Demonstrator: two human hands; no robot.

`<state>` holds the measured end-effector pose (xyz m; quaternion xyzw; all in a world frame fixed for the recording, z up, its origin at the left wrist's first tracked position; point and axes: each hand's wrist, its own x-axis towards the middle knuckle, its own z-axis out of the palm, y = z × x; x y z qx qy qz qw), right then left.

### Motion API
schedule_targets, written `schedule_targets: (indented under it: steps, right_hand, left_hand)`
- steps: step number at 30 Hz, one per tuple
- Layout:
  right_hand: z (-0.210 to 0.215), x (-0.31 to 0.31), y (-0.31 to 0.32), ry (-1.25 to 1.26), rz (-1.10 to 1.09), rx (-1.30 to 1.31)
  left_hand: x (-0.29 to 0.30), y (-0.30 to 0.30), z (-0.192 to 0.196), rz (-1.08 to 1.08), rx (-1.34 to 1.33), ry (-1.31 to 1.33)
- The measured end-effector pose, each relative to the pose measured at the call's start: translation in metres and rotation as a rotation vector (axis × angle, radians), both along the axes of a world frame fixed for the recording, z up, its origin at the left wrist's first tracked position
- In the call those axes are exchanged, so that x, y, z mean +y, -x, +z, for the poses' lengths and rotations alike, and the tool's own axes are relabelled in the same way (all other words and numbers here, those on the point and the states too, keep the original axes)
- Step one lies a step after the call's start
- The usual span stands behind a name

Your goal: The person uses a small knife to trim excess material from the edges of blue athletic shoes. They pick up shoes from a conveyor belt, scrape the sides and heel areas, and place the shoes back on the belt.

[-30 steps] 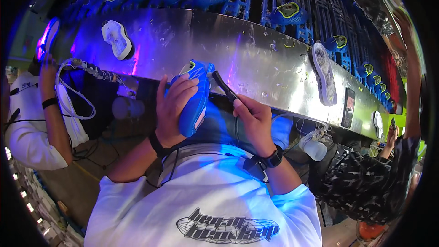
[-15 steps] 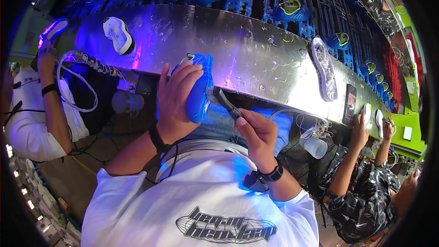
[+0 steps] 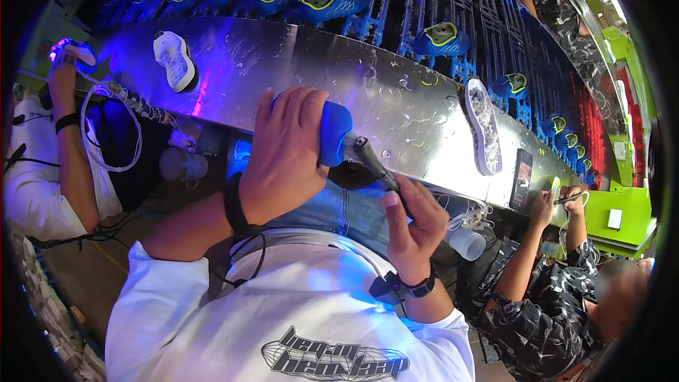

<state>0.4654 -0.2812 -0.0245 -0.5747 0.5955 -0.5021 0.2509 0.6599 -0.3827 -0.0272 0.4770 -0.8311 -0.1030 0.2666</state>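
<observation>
My left hand is wrapped over a blue shoe upper, held up at the near edge of the metal bench. Most of the upper is hidden behind my fingers; one rounded blue end shows. My right hand grips the dark handle of a brush. Its pale tip is right at the upper's right side, and I cannot tell whether it touches. On the bench beyond lie a white sole at the left and another sole with a mottled grey inside at the right.
Blue shoes stand on a rack behind the metal bench. A phone leans at the right. Co-workers sit on both sides, the left one's hand holding a sole. White cups and hoses hang below the edge.
The blue upper has turned in my left hand, so its long side no longer shows. My right hand has shifted slightly right and down with the brush. The whole view has also shifted a little.
</observation>
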Motion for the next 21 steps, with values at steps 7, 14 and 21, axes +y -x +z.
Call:
schedule_targets:
  steps: [7,14,21]
  right_hand:
    - [0.011,-0.038,0.030,0.092,0.096,0.161]
    - [-0.021,-0.074,0.026,0.112,0.183,-0.023]
    - [-0.050,-0.088,0.004,0.178,0.175,-0.178]
  left_hand:
    - [-0.032,-0.001,0.013,-0.108,-0.024,-0.089]
    - [-0.059,-0.011,0.021,-0.133,0.001,-0.191]
    - [-0.080,-0.019,0.031,-0.161,0.003,-0.313]
